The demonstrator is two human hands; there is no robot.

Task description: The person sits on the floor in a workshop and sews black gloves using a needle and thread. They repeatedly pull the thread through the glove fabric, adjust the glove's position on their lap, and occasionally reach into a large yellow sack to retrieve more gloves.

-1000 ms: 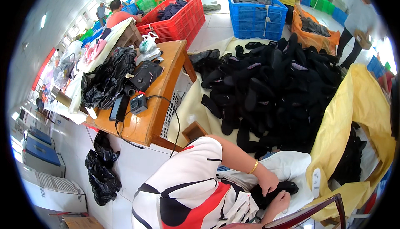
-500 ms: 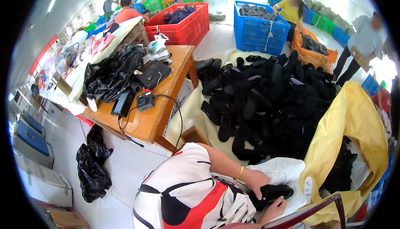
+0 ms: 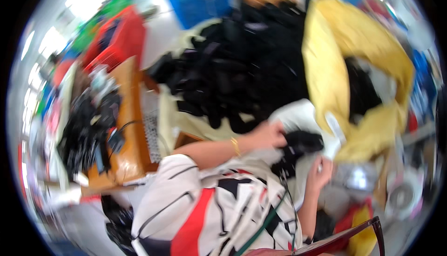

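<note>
Black soft-fabric slipper (image 3: pixel 303 143) lies on a crumpled white cloth (image 3: pixel 294 112) by the person's lap, its long axis slanting from lower left to upper right. It sits between the two hands: just right of the left hand (image 3: pixel 271 136) and just above the right hand (image 3: pixel 320 171), with the left the nearer, its fingertips at the slipper's upper left edge. Blur hides whether those fingers grip it or only touch it; they look bent and close together. The left forearm reaches in from the left, nearly level, a gold-coloured bracelet (image 3: pixel 235 147) at its wrist. The right forearm rises steeply from the lower edge, fingers curled inward with the tips drawn narrow; whether they pinch anything thin, I cannot tell.
</note>
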